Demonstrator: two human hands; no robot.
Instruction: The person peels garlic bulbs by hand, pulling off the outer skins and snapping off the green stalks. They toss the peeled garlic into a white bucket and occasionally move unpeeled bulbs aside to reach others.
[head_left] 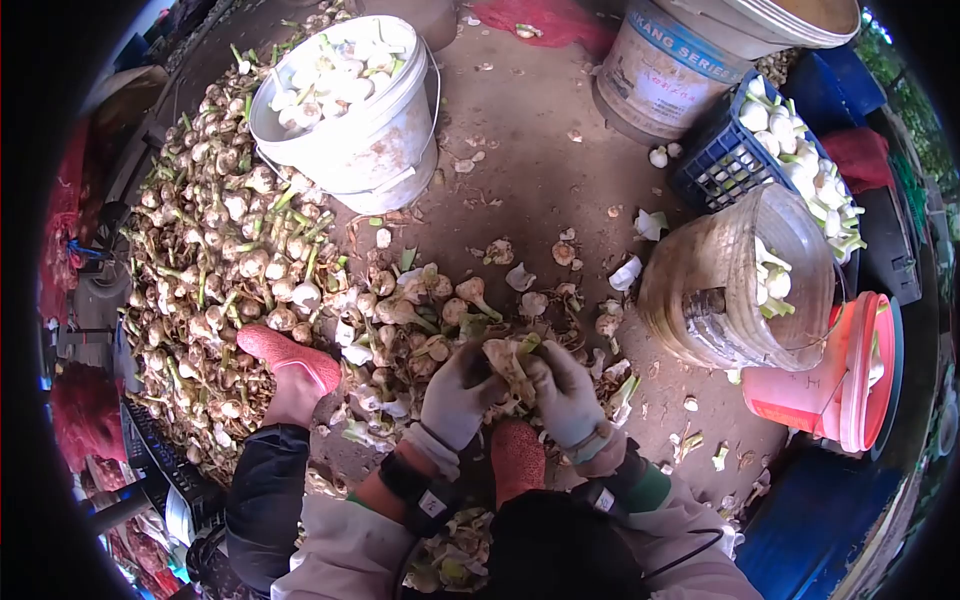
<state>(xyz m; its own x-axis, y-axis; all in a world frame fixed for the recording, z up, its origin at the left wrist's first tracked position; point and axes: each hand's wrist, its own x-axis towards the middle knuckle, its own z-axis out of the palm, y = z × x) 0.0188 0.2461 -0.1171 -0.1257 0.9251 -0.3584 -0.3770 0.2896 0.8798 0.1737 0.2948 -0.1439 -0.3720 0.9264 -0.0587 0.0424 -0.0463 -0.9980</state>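
Both my hands wear white gloves soiled at the fingers. Between them is a garlic bulb (512, 368) with brownish outer skin and a short green stem. My left hand (457, 395) closes on its left side, and my right hand (566, 390) grips it from the right near the stem. The fingertips are partly hidden behind the bulb. Just beyond my hands lie unpeeled garlic bulbs (405, 308) with stems, among loose skins on the ground.
A large heap of garlic (215, 260) spreads at left. Peeled bulbs fill a white bucket (395, 150) and a blue crate (705, 165). A dirty translucent bucket (690, 270) holds several more, beside a tipped red bucket (800, 395). A tall labelled bucket (655, 80) stands behind.
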